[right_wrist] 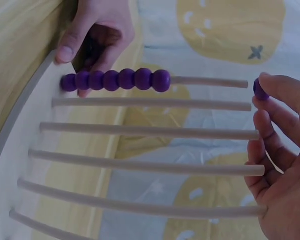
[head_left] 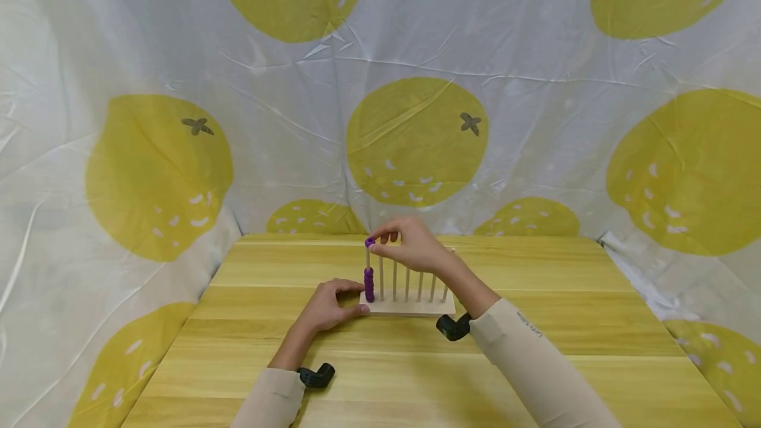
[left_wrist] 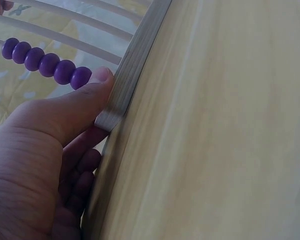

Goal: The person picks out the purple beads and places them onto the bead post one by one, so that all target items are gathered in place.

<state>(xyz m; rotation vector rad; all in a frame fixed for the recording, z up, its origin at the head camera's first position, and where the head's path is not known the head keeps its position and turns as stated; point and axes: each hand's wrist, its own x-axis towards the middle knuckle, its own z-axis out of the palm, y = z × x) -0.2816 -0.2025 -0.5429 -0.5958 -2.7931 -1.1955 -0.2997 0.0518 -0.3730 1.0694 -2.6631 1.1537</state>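
Note:
A pale wooden base (head_left: 410, 310) with a row of several upright rods stands on the table. Several purple beads (right_wrist: 126, 79) are stacked at the bottom of the leftmost rod (right_wrist: 210, 82), whose upper part is bare. With thumb and fingers my left hand (head_left: 327, 306) grips the base's left end, right beside the lowest beads. Thumb and index finger of my right hand (head_left: 413, 246) pinch one more purple bead (right_wrist: 260, 91) just off the tip of that same rod. In the right wrist view the other fingers of this hand curl near the neighbouring rod tips.
The wood-grain table (head_left: 380, 362) extends around the rack on all sides. Behind it hangs a white cloth (head_left: 285, 144) printed with large yellow lemons. Black wrist cameras sit on both forearms, the right one (head_left: 454, 327) close in front of the base's right end.

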